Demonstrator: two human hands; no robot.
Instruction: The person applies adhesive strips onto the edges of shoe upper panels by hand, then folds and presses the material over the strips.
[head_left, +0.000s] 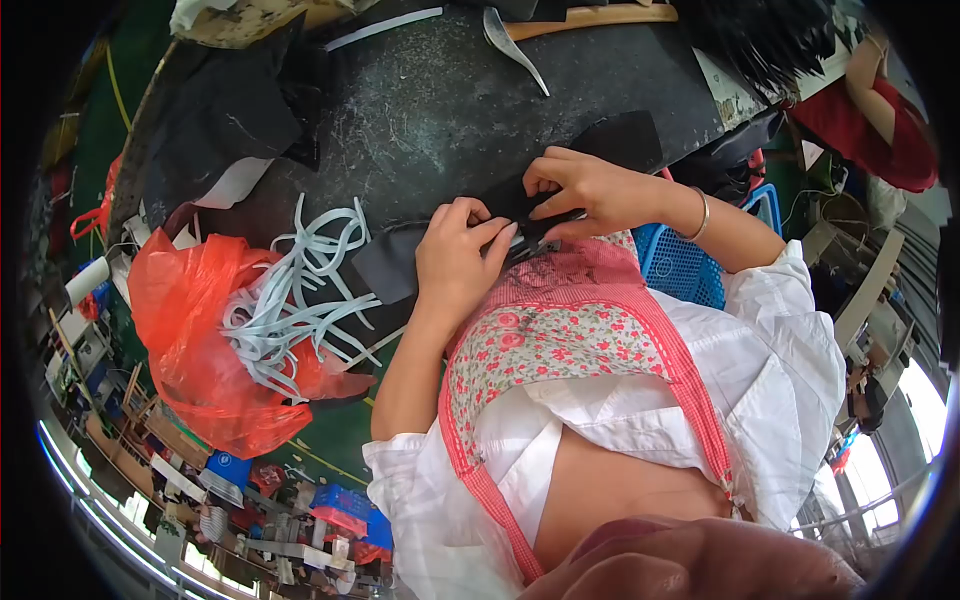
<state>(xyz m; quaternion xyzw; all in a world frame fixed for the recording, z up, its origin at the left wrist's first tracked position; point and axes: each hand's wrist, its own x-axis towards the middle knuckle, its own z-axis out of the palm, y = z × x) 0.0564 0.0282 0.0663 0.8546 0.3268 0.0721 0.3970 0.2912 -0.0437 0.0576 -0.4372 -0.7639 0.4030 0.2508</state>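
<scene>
A flat black piece of material (630, 140), like leather or cloth, lies along the near edge of the dark worktable, and both hands work on it. My left hand (460, 250) is closed on its near edge, thumb and fingers pinched together. Just to the right, my right hand (590, 195), with a bangle on the wrist, grips the same edge with curled fingers. A small pale sliver shows between the fingertips; I cannot make out what it is. Left of my left hand, a dark grey flap (388, 265) sticks out, perhaps part of the same piece.
An orange-red plastic bag (190, 340) with a bundle of pale blue strips (275, 320) hangs at the table's left. Black pieces (215, 125) lie behind it. A curved metal tool (510, 50) rests at the back. A blue basket (685, 265) stands right; another person's arm (868, 90) is beyond.
</scene>
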